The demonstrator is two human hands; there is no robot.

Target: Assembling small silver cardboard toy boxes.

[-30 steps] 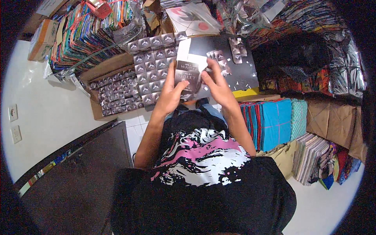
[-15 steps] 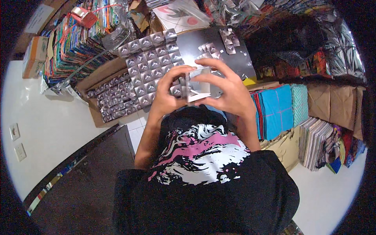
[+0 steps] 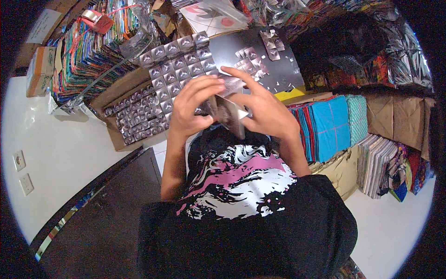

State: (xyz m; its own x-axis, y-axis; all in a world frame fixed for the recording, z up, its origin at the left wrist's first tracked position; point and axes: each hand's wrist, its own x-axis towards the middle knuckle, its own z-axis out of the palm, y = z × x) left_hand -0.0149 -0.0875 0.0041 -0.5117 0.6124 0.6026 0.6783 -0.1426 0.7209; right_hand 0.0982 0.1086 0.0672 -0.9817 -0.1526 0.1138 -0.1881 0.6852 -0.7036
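Between my hands, above the near edge of the dark table, is a small dark printed carton with a pale flap showing. My left hand grips its left side, fingers curled over the top and thumb below. Curled around the right side, my right hand has its thumb low and fingers at the upper edge. My fingers partly hide the carton's shape. Just beyond my left hand, finished-looking boxes with a pale emblem stand in rows. Flat printed cartons lie beyond my right hand.
A brown cardboard box at the left holds several more small boxes. More flat cartons lie further back. A red tape dispenser rests on stacked packets at the far left. Folded blue cloth is piled at the right.
The carton has turned and tilted between my hands, from showing its pale open inside to showing its dark printed side. My right hand has shifted slightly left; my left hand has moved left too.
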